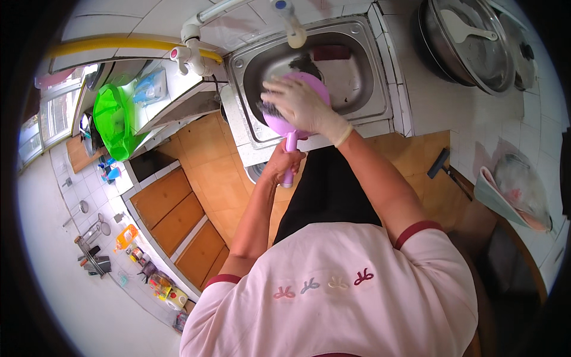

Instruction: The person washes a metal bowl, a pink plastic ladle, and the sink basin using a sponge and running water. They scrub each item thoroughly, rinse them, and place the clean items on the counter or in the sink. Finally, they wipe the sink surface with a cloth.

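My left hand (283,161), bare, is closed around the handle of a pink-purple pan (314,87), held over the near edge of a stainless-steel sink (357,100). A pale glove covers my right hand (299,103), which lies over the pan with its fingers spread. Dark, bristly or mesh-like scrubbing material (269,109) shows beside and below the gloved fingers; how it is held is hidden and somewhat blurred. Beyond the pan, a dark patch and a dark red block (331,52) lie in the basin. The faucet (295,36) hangs over the basin's far side.
Metal bowls (486,58) with a white rice paddle (468,31) stand on the right counter. A white valve (192,56) and yellow hose (120,43) are at the back left. A green plastic basin (113,125) stands left. A long-handled tool (439,163) is low at right.
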`<move>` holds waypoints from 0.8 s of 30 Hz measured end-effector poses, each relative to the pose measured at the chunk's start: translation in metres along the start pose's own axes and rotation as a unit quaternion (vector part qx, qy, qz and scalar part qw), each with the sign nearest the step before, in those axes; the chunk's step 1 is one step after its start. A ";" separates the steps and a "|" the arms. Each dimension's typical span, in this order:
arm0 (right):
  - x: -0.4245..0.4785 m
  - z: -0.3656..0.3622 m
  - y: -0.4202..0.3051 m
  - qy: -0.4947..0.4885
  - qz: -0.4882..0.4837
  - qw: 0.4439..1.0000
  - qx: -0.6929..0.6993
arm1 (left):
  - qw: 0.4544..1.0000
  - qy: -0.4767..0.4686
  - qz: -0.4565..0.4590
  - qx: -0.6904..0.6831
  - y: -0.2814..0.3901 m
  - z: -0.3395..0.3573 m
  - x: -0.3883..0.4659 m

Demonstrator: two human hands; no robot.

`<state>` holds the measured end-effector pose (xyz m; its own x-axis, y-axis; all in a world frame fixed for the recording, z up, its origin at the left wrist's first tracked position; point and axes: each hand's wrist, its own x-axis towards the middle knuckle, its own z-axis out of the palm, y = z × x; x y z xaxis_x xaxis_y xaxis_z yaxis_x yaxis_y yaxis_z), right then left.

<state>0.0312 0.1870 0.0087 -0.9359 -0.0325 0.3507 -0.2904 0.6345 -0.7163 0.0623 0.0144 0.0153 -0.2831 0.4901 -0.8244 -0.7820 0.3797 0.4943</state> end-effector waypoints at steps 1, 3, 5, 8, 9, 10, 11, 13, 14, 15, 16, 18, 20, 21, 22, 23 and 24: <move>0.012 -0.002 0.008 0.008 0.001 1.000 0.000 | 1.000 -0.007 0.006 0.010 0.003 -0.002 0.000; 0.028 -0.012 0.038 -0.002 0.079 0.996 0.035 | 1.000 -0.010 0.021 -0.010 0.003 -0.002 -0.002; 0.021 -0.018 0.056 0.049 0.198 0.973 0.107 | 0.999 0.005 0.035 -0.036 0.002 -0.001 -0.003; -0.003 -0.016 0.047 0.087 0.224 0.969 0.054 | 0.998 0.009 0.031 -0.062 0.003 0.010 -0.002; -0.009 -0.013 0.039 0.130 0.230 0.964 0.039 | 0.997 0.003 0.029 -0.069 0.003 0.016 -0.002; -0.018 -0.003 0.026 0.168 0.236 0.957 0.029 | 0.996 0.028 0.040 -0.076 -0.006 0.015 0.006; -0.028 0.008 0.014 0.204 0.243 0.948 0.018 | 0.997 0.039 0.036 -0.057 -0.014 0.011 0.008; -0.037 0.018 -0.002 0.193 0.226 0.955 0.016 | 0.998 0.056 0.037 -0.015 -0.014 0.007 0.015; -0.037 0.017 -0.011 0.179 0.200 0.963 0.034 | 0.997 0.047 0.040 0.044 -0.013 0.002 0.016; -0.035 0.015 -0.022 0.167 0.175 0.969 0.054 | 0.987 0.082 0.063 0.121 -0.017 -0.001 0.021; -0.025 0.006 -0.031 0.116 0.112 0.986 -0.032 | 0.970 0.116 0.087 0.198 -0.022 -0.005 0.028; -0.018 0.011 -0.034 0.024 0.062 0.990 -0.120 | 0.827 0.195 0.251 0.464 -0.025 -0.014 0.035; -0.007 0.007 -0.026 -0.021 0.039 0.983 -0.179 | 0.816 0.236 0.210 0.484 -0.018 -0.018 0.033; 0.004 -0.002 -0.023 0.008 0.068 0.981 -0.184 | 0.810 0.256 0.187 0.494 -0.005 -0.014 0.026; 0.013 -0.011 -0.023 0.034 0.099 0.977 -0.187 | 0.791 0.276 0.168 0.519 0.001 -0.010 0.020; 0.020 -0.014 -0.017 0.060 0.129 0.972 -0.189 | 0.773 0.290 0.163 0.540 0.003 -0.014 0.020; 0.020 -0.012 0.009 0.083 0.173 0.973 -0.131 | 0.766 0.272 0.164 0.559 0.007 -0.012 0.014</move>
<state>0.0122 0.2019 0.0165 -0.9171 0.3290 0.2249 0.1168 0.7614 -0.6377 0.0464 0.0148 0.0039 -0.7892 0.4195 -0.4485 0.2592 0.8896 0.3760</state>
